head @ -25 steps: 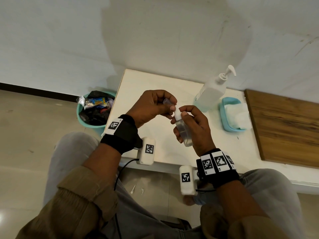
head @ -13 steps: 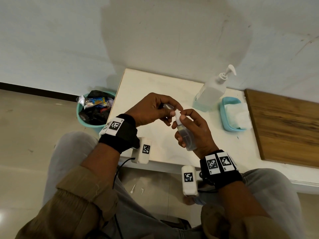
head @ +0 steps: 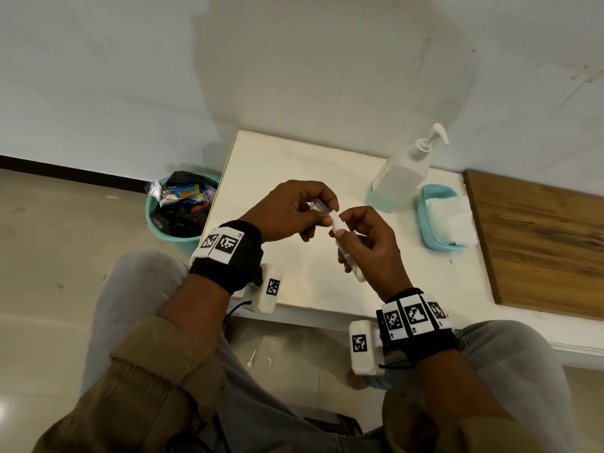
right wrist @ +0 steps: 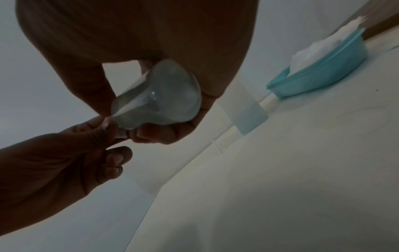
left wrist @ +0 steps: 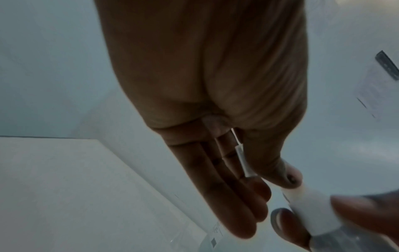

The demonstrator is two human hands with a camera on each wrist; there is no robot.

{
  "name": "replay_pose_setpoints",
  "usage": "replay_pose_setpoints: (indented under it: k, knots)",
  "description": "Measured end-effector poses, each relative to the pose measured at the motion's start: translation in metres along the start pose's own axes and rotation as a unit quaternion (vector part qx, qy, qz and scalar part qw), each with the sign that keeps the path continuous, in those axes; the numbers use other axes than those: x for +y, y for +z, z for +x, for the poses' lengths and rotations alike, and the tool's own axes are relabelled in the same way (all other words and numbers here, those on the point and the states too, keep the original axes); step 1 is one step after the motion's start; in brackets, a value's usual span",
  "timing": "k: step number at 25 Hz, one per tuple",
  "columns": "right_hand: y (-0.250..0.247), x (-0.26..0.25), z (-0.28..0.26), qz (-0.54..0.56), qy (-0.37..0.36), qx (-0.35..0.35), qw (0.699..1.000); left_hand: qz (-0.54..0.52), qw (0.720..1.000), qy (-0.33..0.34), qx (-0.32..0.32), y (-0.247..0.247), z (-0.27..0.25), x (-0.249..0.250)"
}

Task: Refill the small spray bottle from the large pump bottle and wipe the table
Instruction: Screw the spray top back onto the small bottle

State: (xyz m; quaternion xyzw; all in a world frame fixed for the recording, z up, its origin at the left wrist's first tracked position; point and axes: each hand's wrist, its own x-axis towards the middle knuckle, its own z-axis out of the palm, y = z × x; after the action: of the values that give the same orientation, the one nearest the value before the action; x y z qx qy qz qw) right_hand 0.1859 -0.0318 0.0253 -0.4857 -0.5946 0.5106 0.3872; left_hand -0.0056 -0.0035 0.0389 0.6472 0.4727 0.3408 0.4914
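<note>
The small clear spray bottle (head: 352, 268) is tilted in my right hand (head: 342, 225), which grips it around the body above the white table (head: 294, 165). Its white nozzle (head: 336, 222) points up and left. My left hand (head: 322, 211) pinches the clear cap (head: 318, 206) right at the nozzle tip. The right wrist view shows the bottle's round base (right wrist: 159, 102) in my fingers. In the left wrist view the white nozzle (left wrist: 302, 209) meets my left thumb. The large pump bottle (head: 398, 178) stands upright at the back of the table.
A blue tray (head: 425, 223) holding white tissues (head: 454, 220) lies right of the pump bottle. A wooden board (head: 539, 243) covers the table's right part. A teal bin (head: 163, 233) full of rubbish stands on the floor to the left. My knees sit under the table's front edge.
Both hands have sunk a little toward me. The bottle has tilted further left, and the cap in my left hand has closed in on the nozzle tip.
</note>
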Motion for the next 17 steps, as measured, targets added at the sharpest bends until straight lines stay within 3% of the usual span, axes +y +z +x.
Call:
replay_pose_setpoints:
  k: [5, 8, 11, 17]
  knots:
    - [-0.005, 0.002, -0.002, -0.099, -0.034, -0.007, 0.994, -0.018, 1.0, -0.022, -0.004, 0.001, -0.001, 0.001]
    - [-0.001, 0.003, -0.003, -0.203, -0.122, 0.022, 0.971, -0.029, 0.999, -0.034, 0.024, 0.002, 0.0, 0.001]
    - [0.006, 0.008, -0.004, -0.264, -0.181, 0.002, 0.947, -0.039, 0.997, -0.041, 0.046, 0.003, 0.001, 0.0]
    - [0.01, 0.009, 0.002, -0.245, -0.187, 0.016, 0.951, -0.056, 0.997, -0.033, 0.033, 0.004, 0.004, -0.003]
